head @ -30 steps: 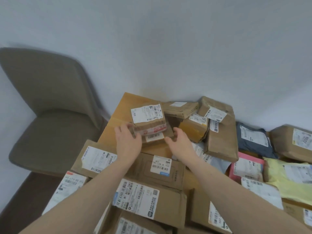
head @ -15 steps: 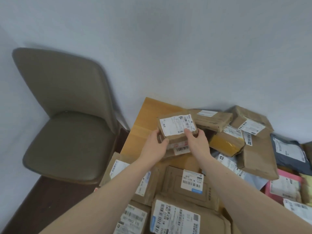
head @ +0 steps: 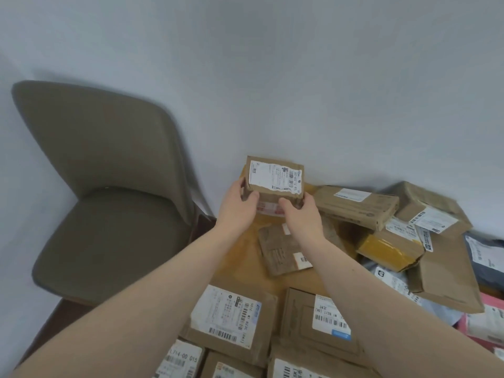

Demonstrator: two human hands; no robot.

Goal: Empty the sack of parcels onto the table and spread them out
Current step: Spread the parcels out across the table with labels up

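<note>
Both hands hold a small brown cardboard parcel (head: 274, 177) with a torn white label, raised at the table's far left corner near the wall. My left hand (head: 237, 205) grips its left side and my right hand (head: 300, 216) grips its lower right side. A second thin parcel with a red-and-white label seems pressed under it. On the wooden table (head: 240, 257) below lies a flat brown parcel (head: 283, 249). Several more brown boxes and mailers cover the table to the right and toward me. No sack is in view.
A grey-brown padded chair (head: 109, 192) stands left of the table, against the pale wall. A long brown box (head: 357, 205) and a yellow-taped box (head: 390, 249) lie right of my hands. Labelled boxes (head: 231, 320) crowd the near edge.
My hands have lifted the small parcel off the stack and carried it up and toward the far left corner. The flat parcel beneath is now uncovered. The view has shifted left.
</note>
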